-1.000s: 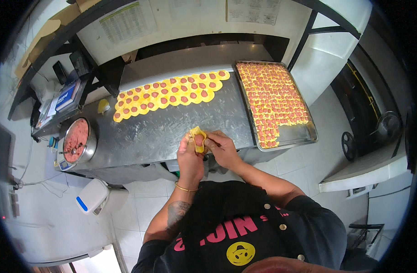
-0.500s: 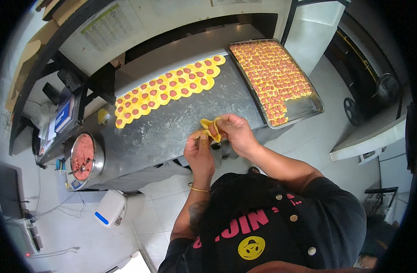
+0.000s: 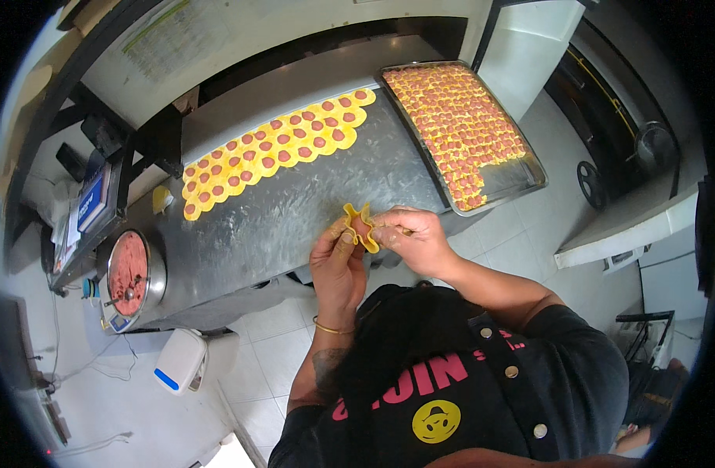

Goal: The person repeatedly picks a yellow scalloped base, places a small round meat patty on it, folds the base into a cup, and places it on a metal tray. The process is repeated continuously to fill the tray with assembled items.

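Observation:
A yellow dumpling wrapper (image 3: pixel 360 227) with pink meat filling is held in front of my chest, near the counter's front edge. Its edge is crimped into several folds that stand up around the filling, which still shows at the top. My left hand (image 3: pixel 338 261) cups it from the left with thumb and fingers closed on its side. From the right, my right hand (image 3: pixel 416 239) pinches the wrapper's other side between thumb and fingers. Overlapping yellow wrappers (image 3: pixel 256 157), each topped with a pink dab of filling, lie in rows across the back of the floury counter (image 3: pixel 295 218).
A metal tray (image 3: pixel 507 181) packed with rows of small filled dumplings stands at the right. At the left, a steel bowl (image 3: pixel 157 274) of pink filling with a utensil in it rests on a scale (image 3: pixel 120 321). A lidded white bin (image 3: pixel 181 360) stands on the floor.
The wrapper has gone from loosely folded to gathered in upright pleats around the filling. My fingers have shifted along its edge. The whole view has moved slightly.

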The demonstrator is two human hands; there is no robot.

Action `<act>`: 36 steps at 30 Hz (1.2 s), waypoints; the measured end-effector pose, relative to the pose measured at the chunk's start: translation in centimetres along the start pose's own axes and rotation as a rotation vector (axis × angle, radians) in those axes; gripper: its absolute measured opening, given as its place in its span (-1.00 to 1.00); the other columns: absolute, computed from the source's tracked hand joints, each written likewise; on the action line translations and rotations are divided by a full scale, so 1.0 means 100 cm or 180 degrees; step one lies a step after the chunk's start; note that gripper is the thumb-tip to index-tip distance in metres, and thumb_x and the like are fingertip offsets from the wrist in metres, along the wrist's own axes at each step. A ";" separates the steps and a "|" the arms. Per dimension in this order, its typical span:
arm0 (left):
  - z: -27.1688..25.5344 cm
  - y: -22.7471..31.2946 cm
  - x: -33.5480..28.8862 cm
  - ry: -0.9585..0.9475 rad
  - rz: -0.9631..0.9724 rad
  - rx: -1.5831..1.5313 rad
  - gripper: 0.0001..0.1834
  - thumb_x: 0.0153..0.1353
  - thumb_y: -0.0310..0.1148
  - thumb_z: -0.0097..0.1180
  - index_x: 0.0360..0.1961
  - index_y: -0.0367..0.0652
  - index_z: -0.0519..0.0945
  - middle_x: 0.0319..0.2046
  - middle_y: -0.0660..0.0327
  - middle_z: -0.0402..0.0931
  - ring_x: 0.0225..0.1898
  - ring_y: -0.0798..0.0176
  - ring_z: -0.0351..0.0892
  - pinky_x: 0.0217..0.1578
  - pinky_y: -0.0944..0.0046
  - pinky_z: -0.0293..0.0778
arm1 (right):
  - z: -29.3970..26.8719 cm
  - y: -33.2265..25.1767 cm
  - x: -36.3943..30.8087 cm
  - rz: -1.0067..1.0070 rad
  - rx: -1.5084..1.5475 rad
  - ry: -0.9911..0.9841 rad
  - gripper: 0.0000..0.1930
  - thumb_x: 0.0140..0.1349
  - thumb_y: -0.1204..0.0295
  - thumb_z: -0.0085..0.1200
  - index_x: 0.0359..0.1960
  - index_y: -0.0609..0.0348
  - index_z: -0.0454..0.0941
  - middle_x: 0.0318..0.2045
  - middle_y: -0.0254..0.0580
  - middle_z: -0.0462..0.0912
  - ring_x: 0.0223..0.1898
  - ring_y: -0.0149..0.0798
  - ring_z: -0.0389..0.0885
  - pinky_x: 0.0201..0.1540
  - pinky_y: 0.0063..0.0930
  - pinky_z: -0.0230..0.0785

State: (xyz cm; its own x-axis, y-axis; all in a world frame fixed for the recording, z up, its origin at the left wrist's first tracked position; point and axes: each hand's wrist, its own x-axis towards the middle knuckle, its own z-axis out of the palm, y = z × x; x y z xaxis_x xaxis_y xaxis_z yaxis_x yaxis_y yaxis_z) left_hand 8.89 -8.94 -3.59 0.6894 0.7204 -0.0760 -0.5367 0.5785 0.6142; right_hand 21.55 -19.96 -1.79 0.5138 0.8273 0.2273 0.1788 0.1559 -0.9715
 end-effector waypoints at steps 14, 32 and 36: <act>0.012 0.011 0.025 -0.0959 0.0031 -0.0075 -0.84 0.40 -0.63 0.14 -0.03 -0.33 0.63 0.03 0.07 0.64 0.03 0.20 0.68 0.12 0.16 0.63 | -0.015 -0.028 0.010 -0.0469 -0.0176 0.0106 -0.88 0.30 0.56 0.28 -0.17 0.28 0.62 -0.32 -0.36 0.62 -0.33 -0.55 0.54 -0.25 -0.57 0.43; 0.001 0.028 0.028 -0.0822 0.1214 0.0600 -0.86 0.42 -0.64 0.09 -0.05 -0.31 0.59 0.01 0.07 0.63 0.02 0.21 0.66 0.14 0.14 0.58 | 0.018 -0.042 0.030 -0.1364 -0.1758 0.0240 -0.68 0.09 0.33 0.43 -0.18 0.17 0.63 -0.45 -0.17 0.59 -0.32 -0.06 0.68 -0.25 -0.23 0.51; -0.013 0.017 0.029 -0.0842 0.0521 0.0268 -0.85 0.42 -0.59 0.12 -0.03 -0.32 0.61 0.01 0.08 0.65 0.05 0.20 0.66 0.15 0.15 0.59 | 0.026 -0.038 0.044 -0.1128 -0.1410 0.0388 -0.24 0.07 0.28 0.49 0.31 0.13 0.41 -0.20 -0.17 0.68 -0.15 -0.15 0.70 0.01 -0.31 0.54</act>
State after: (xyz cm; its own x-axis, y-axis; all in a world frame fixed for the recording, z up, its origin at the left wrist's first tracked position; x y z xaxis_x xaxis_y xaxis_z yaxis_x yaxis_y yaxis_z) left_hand 9.32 -5.35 -3.78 0.7057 0.6705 0.2291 -0.6164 0.4214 0.6652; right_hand 20.91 -15.52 2.74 0.4466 0.6936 0.5652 0.6782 0.1496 -0.7195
